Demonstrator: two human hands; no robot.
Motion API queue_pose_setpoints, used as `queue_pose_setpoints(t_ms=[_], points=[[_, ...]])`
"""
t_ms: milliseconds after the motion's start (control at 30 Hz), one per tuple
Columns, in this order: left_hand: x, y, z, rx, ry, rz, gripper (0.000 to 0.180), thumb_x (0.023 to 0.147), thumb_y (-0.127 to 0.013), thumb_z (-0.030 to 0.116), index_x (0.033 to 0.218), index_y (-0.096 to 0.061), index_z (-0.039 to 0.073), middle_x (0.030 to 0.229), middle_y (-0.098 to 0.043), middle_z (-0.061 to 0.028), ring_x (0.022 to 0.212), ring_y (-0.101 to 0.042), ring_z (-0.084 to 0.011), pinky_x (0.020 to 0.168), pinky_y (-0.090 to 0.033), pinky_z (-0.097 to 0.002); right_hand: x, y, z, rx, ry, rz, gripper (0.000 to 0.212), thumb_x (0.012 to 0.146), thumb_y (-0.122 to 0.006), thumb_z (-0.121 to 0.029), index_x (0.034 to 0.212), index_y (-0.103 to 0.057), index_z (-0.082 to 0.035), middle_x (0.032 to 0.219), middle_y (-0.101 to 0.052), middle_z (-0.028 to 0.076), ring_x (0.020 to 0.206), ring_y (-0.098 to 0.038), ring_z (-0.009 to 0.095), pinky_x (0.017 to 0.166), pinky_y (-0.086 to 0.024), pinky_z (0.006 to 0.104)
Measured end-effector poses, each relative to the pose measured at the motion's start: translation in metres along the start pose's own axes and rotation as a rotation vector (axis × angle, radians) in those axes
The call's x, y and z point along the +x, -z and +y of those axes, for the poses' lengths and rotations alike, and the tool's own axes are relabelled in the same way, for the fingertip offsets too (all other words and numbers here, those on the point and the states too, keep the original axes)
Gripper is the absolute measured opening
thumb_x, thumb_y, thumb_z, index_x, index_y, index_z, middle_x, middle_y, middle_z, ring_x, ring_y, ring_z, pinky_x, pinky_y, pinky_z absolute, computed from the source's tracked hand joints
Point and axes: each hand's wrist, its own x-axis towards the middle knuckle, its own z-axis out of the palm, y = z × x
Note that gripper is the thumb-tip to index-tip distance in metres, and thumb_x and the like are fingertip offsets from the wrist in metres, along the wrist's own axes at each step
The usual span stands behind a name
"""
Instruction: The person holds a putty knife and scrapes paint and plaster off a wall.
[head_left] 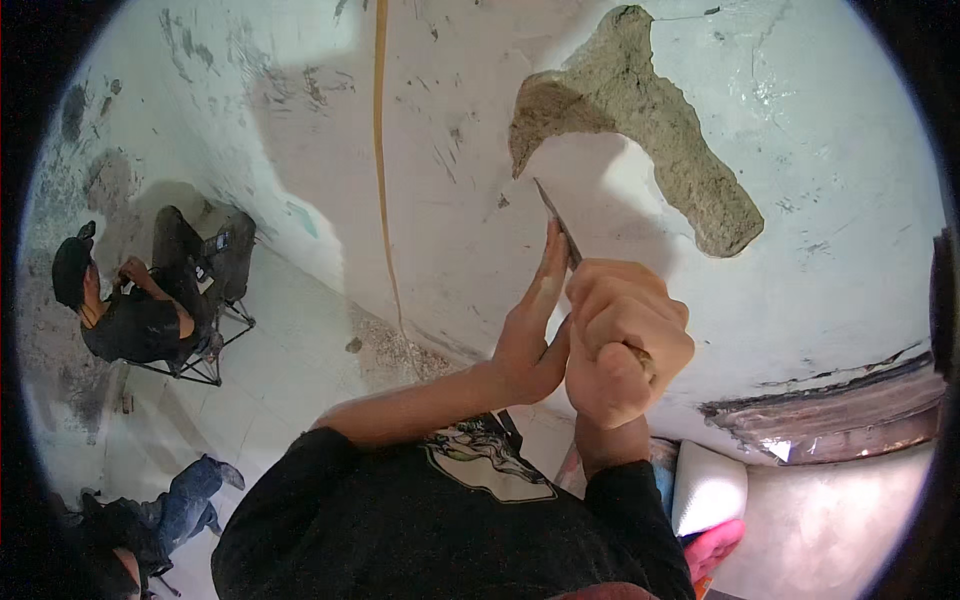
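My right hand (pixel 628 330) is closed in a fist round the handle of a knife (pixel 548 203) with a narrow, pointed blade. The end of the handle shows brownish beside my thumb. The blade slants up and to the left, its tip at the white wall (pixel 470 240). My left hand (pixel 532 335) has its fingers stretched out, with the fingertips against the side of the blade. Just above and right of the tip, a rough grey-brown bare patch (pixel 690 160) curves round a white area of plaster. Whether the tip touches the wall, I cannot tell.
A yellowish strip (pixel 380 150) runs down the wall on the left. Crumbled debris (pixel 390 345) lies at the wall's foot. One person (pixel 140 325) sits on a folding stool at the left; another (pixel 150 520) is at lower left. A wooden frame (pixel 840 410) and white cushion (pixel 708 490) are on the right.
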Motion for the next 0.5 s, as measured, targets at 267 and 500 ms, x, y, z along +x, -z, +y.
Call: queue_pose_setpoints(t_ms=[267,500], points=[[-0.001,0.0,0.012,0.012,-0.038,0.013,0.062,0.089,-0.044,0.005,0.139,-0.01,-0.012,0.146,-0.006,-0.0319,0.137,-0.011,-0.04,0.11,-0.017,-0.0398,-0.006,0.007,-0.002,0.025,0.076,0.071,0.03,0.062,-0.049,-0.019,0.046,-0.03,-0.003,0.043,-0.032,0.006,0.039,-0.033,0.019,0.043,-0.031,0.03],[-0.001,-0.001,0.007,0.013,-0.024,0.007,0.063,0.089,-0.042,0.003,0.14,-0.008,-0.01,0.146,-0.005,-0.0308,0.137,-0.009,-0.0398,0.11,-0.016,-0.04,-0.006,0.014,0.004,-0.111,0.094,-0.05,0.033,0.06,-0.055,-0.021,0.047,-0.031,-0.003,0.046,-0.037,0.006,0.043,-0.042,0.022,0.047,-0.037,0.0294]])
